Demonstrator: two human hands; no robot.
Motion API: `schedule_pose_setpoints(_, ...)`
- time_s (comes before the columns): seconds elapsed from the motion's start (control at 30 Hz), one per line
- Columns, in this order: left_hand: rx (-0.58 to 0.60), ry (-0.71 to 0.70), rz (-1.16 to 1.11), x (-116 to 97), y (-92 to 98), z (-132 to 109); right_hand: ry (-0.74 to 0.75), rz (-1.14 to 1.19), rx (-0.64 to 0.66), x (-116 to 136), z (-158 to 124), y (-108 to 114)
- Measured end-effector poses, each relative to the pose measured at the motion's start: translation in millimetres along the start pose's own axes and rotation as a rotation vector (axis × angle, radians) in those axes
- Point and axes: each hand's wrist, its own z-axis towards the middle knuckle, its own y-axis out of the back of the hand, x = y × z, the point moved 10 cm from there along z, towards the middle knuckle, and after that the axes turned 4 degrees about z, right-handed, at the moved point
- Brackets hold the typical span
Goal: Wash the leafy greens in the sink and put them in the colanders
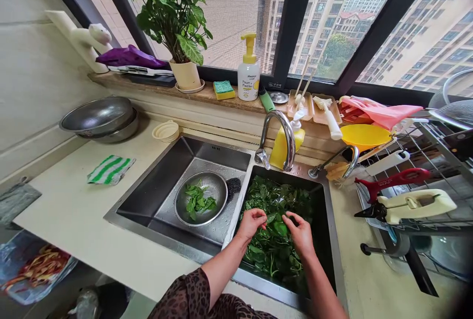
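Greens [268,260]: They lie loose and wet in the right sink [334,240], from the centre of the frame down toward the lower right. They point in many directions, so the heap has no single long axis.
Left grip [253,225]: It is over the left part of the greens, with thumb and fingers brought close together. If a leaf is pinched there, I cannot tell.
Right grip [300,234]: It faces the left grip from the other side, thumb and first finger near each other. Also here I cannot tell if something is held.
Bright leaf [281,229]: It lies between the two grips, just to the left of the right one, which is nearer. Its long axis is not clear to me.
Strainer [219,193]: It stands in the left sink [155,188], left of both grips in the frame, with a few green sprigs [199,201] inside. The left grip is nearer to it, and the divider [240,203] runs between.
Tap [290,144]: Its spout curves above the upper end of the greens.
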Motion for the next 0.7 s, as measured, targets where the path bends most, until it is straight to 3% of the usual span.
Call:
schedule_pose_setpoints(0.1, -0.048, -0.011, -0.013, -2.6, 3.4, 0.0, -0.198, 0.383, 0.059, -16.7, -3.6, -5.8)
schedule_pose_setpoints(0.23, 0.022, -0.079, 0.105, -20.5, -14.6, -7.4, -0.391, 0.710, 0.238, -26.8, -13.1, -28.7)
schedule_pose_setpoints(0.37, 0.112, -0.128, 0.186, -39.2, -33.1, -14.7, -0.506, 0.817, 0.382, -29.6, -25.9, -51.1)
schedule_pose_setpoints(0.5, 0.046, -0.160, 0.212, -50.0, -27.8, -14.5, -0.596, 0.955, 0.465, -23.0, -41.6, -68.8)
schedule_pose_setpoints(0.7, 0.036, -0.056, 0.130, -47.8, -24.9, -15.6, -0.534, 0.899, 0.424, -17.5, -39.0, -64.7)
